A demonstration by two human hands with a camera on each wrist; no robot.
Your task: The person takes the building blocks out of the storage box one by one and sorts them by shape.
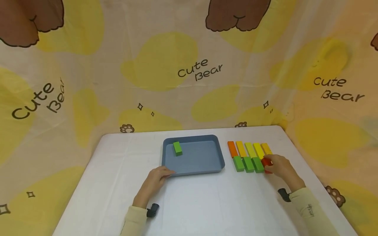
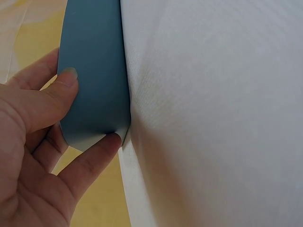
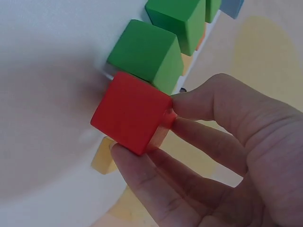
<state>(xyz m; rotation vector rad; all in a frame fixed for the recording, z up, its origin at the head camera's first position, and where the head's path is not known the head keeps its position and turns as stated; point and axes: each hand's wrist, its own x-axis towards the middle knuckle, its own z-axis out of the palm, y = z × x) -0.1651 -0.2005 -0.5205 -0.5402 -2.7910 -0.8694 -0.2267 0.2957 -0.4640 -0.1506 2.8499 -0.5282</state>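
Observation:
A blue tray [image 1: 220, 156] sits mid-table with one green block [image 1: 177, 148] in its far left corner. My left hand [image 1: 157, 178] grips the tray's near left corner; in the left wrist view thumb and fingers [image 2: 49, 101] pinch the tray rim [image 2: 94, 71]. To the right lie two rows of blocks: orange and yellow ones [image 1: 249, 149] behind, three green ones [image 1: 248, 164] in front. My right hand [image 1: 280, 167] pinches a red block [image 1: 265, 162] at the right end of the green row. The right wrist view shows the red block [image 3: 130, 111] between my fingertips [image 3: 189, 106], beside a green block [image 3: 147, 54].
The white table [image 1: 206, 203] stands before a yellow curtain printed with bears. Its right edge runs close past the block rows. Wrist cameras [image 1: 152, 209] stick out from both sleeves.

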